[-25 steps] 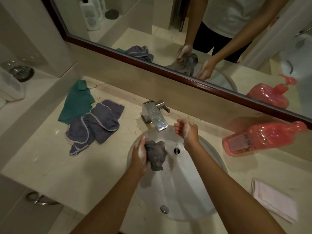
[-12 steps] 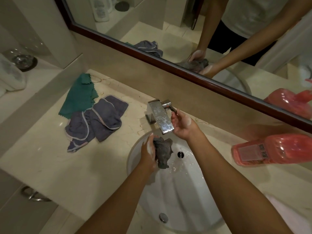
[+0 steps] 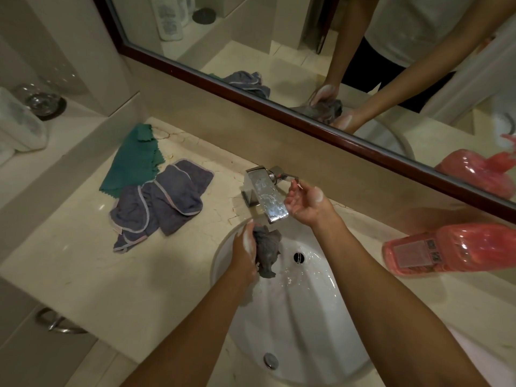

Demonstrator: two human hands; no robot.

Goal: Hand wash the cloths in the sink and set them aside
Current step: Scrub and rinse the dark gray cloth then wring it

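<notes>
My left hand (image 3: 245, 248), white with suds, grips a bunched wet grey cloth (image 3: 267, 251) just under the chrome faucet spout (image 3: 266, 197), over the back of the white sink (image 3: 312, 325). Beside the spout's right side my right hand (image 3: 305, 202) is raised, palm up and soapy, fingers relaxed, its fingertips touching the faucet's lever (image 3: 286, 176). It holds nothing. On the counter to the left lie a crumpled purple cloth with pale trim (image 3: 164, 201) and a green cloth (image 3: 134, 163) behind it.
A red soap bottle (image 3: 452, 248) lies on its side on the counter at the right. A mirror (image 3: 307, 51) runs along the back wall. A side ledge at the left holds a glass dish (image 3: 44, 100) and a white container (image 3: 19, 124).
My right hand rose from the basin to the faucet and now touches its lever. The left hand lifted the grey cloth closer under the spout.
</notes>
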